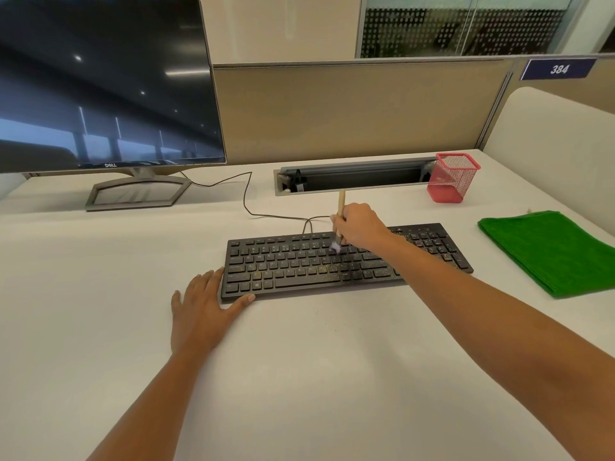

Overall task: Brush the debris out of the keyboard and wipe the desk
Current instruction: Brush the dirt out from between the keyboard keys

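- Keyboard [299, 267]: black, wired, centre of frame, lying flat on white counter [299, 377], long side running left-right w/ slight tilt.
- Debris [319, 269]: yellowish specks across lower-mid key rows; more on keys at the right end. A few specks on the counter just below the kbd.
- Brush [341, 201]: pale wooden handle, near upright; light bristles down on the upper key rows, approx. mid-kbd.
- Right hand [359, 226]: fingers curled round the brush handle, above the kbd's upper centre-right; forearm crosses the kbd's right half.
- Left hand [199, 311]: flat on counter, fingers spread, at the kbd's lower-left corner; thumb against the front edge, a fingertip at the left edge.
- Green cloth [549, 251]: folded, right side of frame, apart from the kbd.
- Red mesh cup [452, 178]: upper right, beside the cable slot [356, 178]; contents not visible.
- Monitor [100, 84]: upper left, screen dark, on a grey stand.
- Cable [246, 197]: runs from the kbd's back edge toward the monitor stand.
- Partition [349, 108]: beige, behind the counter; blue plate "384" [559, 69] top right.
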`<action>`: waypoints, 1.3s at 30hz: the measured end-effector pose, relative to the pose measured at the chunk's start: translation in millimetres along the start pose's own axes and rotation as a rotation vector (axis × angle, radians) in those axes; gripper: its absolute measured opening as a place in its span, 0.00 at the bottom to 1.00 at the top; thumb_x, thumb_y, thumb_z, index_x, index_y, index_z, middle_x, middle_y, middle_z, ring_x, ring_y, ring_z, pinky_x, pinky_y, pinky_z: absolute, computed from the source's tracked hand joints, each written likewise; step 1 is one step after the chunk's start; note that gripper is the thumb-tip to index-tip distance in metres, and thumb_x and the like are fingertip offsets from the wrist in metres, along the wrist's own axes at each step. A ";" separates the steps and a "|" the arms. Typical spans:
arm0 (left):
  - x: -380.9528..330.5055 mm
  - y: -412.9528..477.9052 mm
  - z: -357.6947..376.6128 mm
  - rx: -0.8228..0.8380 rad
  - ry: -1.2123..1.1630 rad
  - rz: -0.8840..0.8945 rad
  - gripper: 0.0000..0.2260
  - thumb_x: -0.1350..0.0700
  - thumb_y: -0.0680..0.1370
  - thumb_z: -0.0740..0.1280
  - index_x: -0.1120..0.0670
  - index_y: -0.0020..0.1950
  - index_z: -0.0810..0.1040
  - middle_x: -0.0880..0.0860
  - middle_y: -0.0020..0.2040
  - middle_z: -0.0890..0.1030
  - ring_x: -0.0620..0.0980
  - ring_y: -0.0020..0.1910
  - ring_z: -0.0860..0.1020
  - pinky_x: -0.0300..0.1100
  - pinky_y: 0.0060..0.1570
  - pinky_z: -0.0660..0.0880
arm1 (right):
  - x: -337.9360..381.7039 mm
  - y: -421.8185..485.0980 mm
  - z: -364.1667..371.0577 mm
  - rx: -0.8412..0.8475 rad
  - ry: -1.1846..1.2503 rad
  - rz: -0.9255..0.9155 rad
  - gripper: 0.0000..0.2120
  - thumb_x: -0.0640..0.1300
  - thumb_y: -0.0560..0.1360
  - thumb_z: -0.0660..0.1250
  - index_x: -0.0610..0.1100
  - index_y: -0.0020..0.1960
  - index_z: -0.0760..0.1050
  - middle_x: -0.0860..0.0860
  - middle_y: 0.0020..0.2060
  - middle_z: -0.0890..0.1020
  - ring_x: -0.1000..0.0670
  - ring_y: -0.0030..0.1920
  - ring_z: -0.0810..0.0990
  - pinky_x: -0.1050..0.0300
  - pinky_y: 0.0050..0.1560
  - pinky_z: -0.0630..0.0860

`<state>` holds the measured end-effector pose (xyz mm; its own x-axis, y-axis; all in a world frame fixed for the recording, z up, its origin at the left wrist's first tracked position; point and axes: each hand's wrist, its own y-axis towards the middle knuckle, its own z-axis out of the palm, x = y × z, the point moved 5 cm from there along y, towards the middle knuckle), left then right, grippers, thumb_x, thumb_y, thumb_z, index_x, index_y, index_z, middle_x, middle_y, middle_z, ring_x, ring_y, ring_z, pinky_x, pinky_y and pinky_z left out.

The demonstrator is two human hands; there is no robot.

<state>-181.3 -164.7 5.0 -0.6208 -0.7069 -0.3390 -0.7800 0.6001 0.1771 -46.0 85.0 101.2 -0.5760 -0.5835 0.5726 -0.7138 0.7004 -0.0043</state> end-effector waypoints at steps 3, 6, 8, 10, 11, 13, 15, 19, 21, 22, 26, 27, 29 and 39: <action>1.0 0.4 0.6 0.001 -0.002 0.002 0.46 0.23 0.63 0.43 0.47 0.74 0.62 0.48 0.72 0.66 0.48 0.74 0.59 0.55 0.72 0.51 | -2.5 -0.8 1.0 0.058 -0.083 0.032 0.15 0.43 0.80 0.57 0.33 0.56 0.75 0.40 0.51 0.81 0.43 0.45 0.82 0.56 0.47 0.78; 1.2 -0.7 0.8 -0.001 -0.002 0.006 0.46 0.24 0.63 0.44 0.47 0.74 0.62 0.48 0.72 0.66 0.48 0.73 0.59 0.55 0.72 0.52 | -3.8 3.9 -6.5 -0.005 -0.062 0.055 0.15 0.43 0.80 0.56 0.33 0.55 0.75 0.39 0.49 0.81 0.43 0.43 0.82 0.52 0.50 0.80; 0.8 -0.8 0.8 -0.003 -0.004 0.008 0.46 0.24 0.63 0.44 0.47 0.74 0.63 0.48 0.72 0.67 0.48 0.73 0.59 0.55 0.72 0.52 | -5.8 6.4 -13.8 -0.098 -0.031 0.062 0.16 0.45 0.81 0.56 0.33 0.55 0.76 0.39 0.49 0.81 0.44 0.41 0.81 0.55 0.48 0.79; 0.6 -0.8 0.3 -0.008 -0.004 0.009 0.46 0.24 0.63 0.44 0.47 0.73 0.63 0.49 0.72 0.67 0.49 0.73 0.60 0.56 0.72 0.53 | -8.4 5.8 -16.9 -0.142 -0.009 0.064 0.17 0.46 0.81 0.56 0.34 0.55 0.76 0.40 0.48 0.82 0.44 0.43 0.82 0.57 0.45 0.76; 0.9 -0.7 0.4 -0.009 -0.004 0.008 0.46 0.24 0.63 0.44 0.47 0.73 0.63 0.49 0.72 0.67 0.49 0.73 0.60 0.56 0.71 0.53 | -10.1 5.1 -15.9 -0.131 0.003 0.065 0.18 0.47 0.81 0.56 0.34 0.56 0.76 0.40 0.48 0.82 0.44 0.45 0.83 0.57 0.47 0.77; 1.3 -0.4 0.6 -0.007 0.000 0.005 0.46 0.24 0.63 0.43 0.48 0.74 0.63 0.49 0.72 0.67 0.49 0.73 0.60 0.56 0.72 0.53 | -12.9 3.4 -10.6 -0.066 0.020 0.071 0.17 0.46 0.81 0.57 0.33 0.56 0.76 0.39 0.49 0.82 0.42 0.46 0.83 0.52 0.51 0.79; 1.3 -0.2 0.8 -0.005 0.006 0.005 0.46 0.24 0.62 0.43 0.48 0.74 0.63 0.49 0.72 0.67 0.49 0.73 0.60 0.56 0.72 0.53 | -13.4 1.7 -5.4 0.025 -0.014 0.077 0.16 0.44 0.81 0.57 0.33 0.56 0.75 0.39 0.50 0.81 0.41 0.46 0.83 0.49 0.53 0.80; 2.4 -0.2 1.2 -0.011 0.001 0.004 0.46 0.23 0.63 0.43 0.48 0.74 0.63 0.49 0.72 0.67 0.49 0.73 0.59 0.56 0.72 0.53 | -11.2 3.7 -9.6 0.041 -0.023 0.081 0.15 0.42 0.80 0.56 0.33 0.55 0.75 0.38 0.49 0.81 0.43 0.41 0.82 0.51 0.52 0.80; 2.3 0.0 1.7 -0.003 0.002 0.000 0.46 0.23 0.62 0.43 0.47 0.74 0.62 0.49 0.73 0.66 0.48 0.74 0.59 0.55 0.72 0.52 | -9.8 5.7 -15.1 -0.038 0.022 0.073 0.16 0.44 0.81 0.57 0.33 0.56 0.76 0.38 0.49 0.81 0.42 0.44 0.82 0.50 0.53 0.80; 2.1 0.1 1.6 -0.002 0.001 -0.001 0.46 0.23 0.62 0.43 0.47 0.74 0.62 0.48 0.73 0.66 0.48 0.74 0.59 0.55 0.72 0.52 | -9.2 6.3 -17.2 -0.085 0.043 0.067 0.17 0.45 0.81 0.56 0.33 0.56 0.76 0.38 0.49 0.81 0.41 0.46 0.82 0.49 0.53 0.79; 1.3 -0.4 0.6 0.004 -0.004 -0.001 0.47 0.23 0.62 0.43 0.48 0.74 0.62 0.49 0.73 0.65 0.48 0.74 0.58 0.54 0.72 0.51 | -12.2 3.4 -13.1 -0.098 0.026 0.050 0.18 0.46 0.81 0.56 0.33 0.55 0.77 0.38 0.47 0.83 0.43 0.44 0.83 0.51 0.52 0.79; 1.1 -0.6 0.2 0.003 -0.004 -0.001 0.47 0.23 0.62 0.43 0.48 0.74 0.61 0.49 0.73 0.65 0.48 0.74 0.58 0.54 0.72 0.51 | -13.9 2.8 -10.6 -0.067 -0.012 0.055 0.17 0.46 0.81 0.56 0.33 0.55 0.76 0.38 0.47 0.82 0.43 0.43 0.83 0.51 0.52 0.79; 1.3 -0.4 0.5 0.001 -0.006 -0.001 0.47 0.23 0.62 0.43 0.48 0.74 0.62 0.49 0.73 0.65 0.48 0.74 0.58 0.55 0.72 0.51 | -16.1 2.3 -6.8 0.005 -0.083 0.069 0.16 0.44 0.81 0.56 0.33 0.55 0.75 0.38 0.48 0.82 0.42 0.42 0.83 0.50 0.51 0.80; 2.1 0.1 1.4 -0.004 -0.005 0.006 0.46 0.23 0.62 0.44 0.47 0.74 0.62 0.48 0.72 0.66 0.48 0.74 0.59 0.56 0.72 0.52 | 3.2 -1.2 0.2 0.138 0.191 -0.087 0.15 0.47 0.80 0.58 0.36 0.53 0.77 0.45 0.44 0.79 0.52 0.38 0.79 0.70 0.32 0.75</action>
<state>-182.6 -165.6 3.0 -0.6251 -0.7014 -0.3425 -0.7766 0.6030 0.1824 -47.1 82.2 102.9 -0.4340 -0.5415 0.7200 -0.8126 0.5804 -0.0532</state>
